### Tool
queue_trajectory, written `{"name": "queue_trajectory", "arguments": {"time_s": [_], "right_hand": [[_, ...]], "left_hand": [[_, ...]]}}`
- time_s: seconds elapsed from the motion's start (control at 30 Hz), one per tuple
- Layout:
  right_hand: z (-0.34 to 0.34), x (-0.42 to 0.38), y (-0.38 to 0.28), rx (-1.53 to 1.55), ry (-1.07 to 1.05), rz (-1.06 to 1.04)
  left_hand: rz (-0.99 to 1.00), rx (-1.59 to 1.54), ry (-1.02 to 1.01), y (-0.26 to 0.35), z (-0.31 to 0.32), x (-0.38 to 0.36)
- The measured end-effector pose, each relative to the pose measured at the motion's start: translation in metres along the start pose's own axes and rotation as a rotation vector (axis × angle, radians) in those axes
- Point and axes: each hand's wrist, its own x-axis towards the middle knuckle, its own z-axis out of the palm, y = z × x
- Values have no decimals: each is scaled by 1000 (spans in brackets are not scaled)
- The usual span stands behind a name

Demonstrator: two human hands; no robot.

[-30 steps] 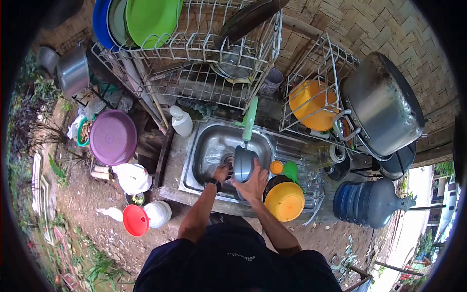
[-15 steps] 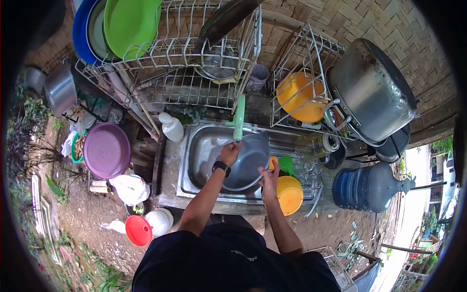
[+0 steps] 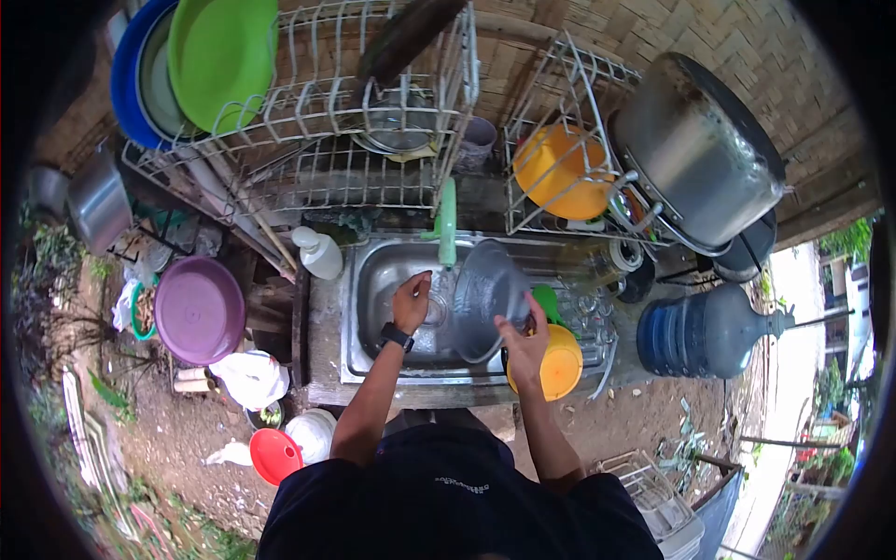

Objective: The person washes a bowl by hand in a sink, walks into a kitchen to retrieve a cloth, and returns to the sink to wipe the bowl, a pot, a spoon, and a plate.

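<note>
A translucent grey basin (image 3: 481,303) is tilted over the right part of the metal sink (image 3: 373,280). My right hand (image 3: 525,341) grips its right rim. My left hand (image 3: 411,301), with a dark watch at the wrist, hangs over the sink left of the basin; its fingers are bent and apart, holding nothing I can see. Just above the hands is the green faucet (image 3: 448,224). Close to my right hand sit a yellow-orange container (image 3: 558,364) and a green item (image 3: 544,305).
Wire racks (image 3: 317,121) with plates and basins stand behind the sink. A large pot (image 3: 700,154) is at the back right, above a blue water jug (image 3: 700,345). A white bottle (image 3: 319,252) stands left of the sink; a purple basin (image 3: 199,310) is farther left.
The basin has gone from lying nearly level in the sink to a tilted position, with my right hand now on its rim. My left hand has moved left and down from the faucet's outlet.
</note>
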Motion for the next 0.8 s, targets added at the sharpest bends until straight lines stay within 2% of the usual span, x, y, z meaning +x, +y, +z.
{"name": "queue_trajectory", "arguments": {"time_s": [0.07, 0.1, 0.13, 0.17, 0.23, 0.3, 0.4, 0.43, 0.5, 0.6, 0.7, 0.77, 0.8], "right_hand": [[-2, -9, -20, -354, -38, -279], [0, -12, -24, -478, -82, -337], [2, -15, -27, -602, -127, -395], [4, -16, -28, -727, -173, -451], [5, -19, -5, -769, -286, -542], [3, -24, 12, -827, -385, -656], [-6, -42, 24, -928, -522, -696], [-9, -50, 27, -970, -574, -710], [-19, -63, 33, -991, -548, -755], [-46, -77, 34, -926, -548, -772], [-79, -90, 8, -836, -82, -621], [-99, -93, 24, -737, 333, -268], [-111, -92, 40, -546, 367, -139]], "left_hand": [[-309, -459, -175, 22, 4, -11], [-472, -682, -259, 33, 4, -19], [-517, -787, -325, 42, 5, -23], [-563, -842, -267, 41, 9, -24], [-659, -945, -150, 38, 17, -29], [-674, -915, -93, 32, 19, -39], [-778, -756, -36, 16, 9, -60], [-749, -799, -46, -4, 12, -66], [-686, -892, -63, -63, 27, -75], [-663, -983, -119, -42, 38, -95], [-588, -923, -158, -35, 70, -111], [-557, -889, -254, -32, 93, -117], [-543, -854, -288, -26, 102, -122]]}}
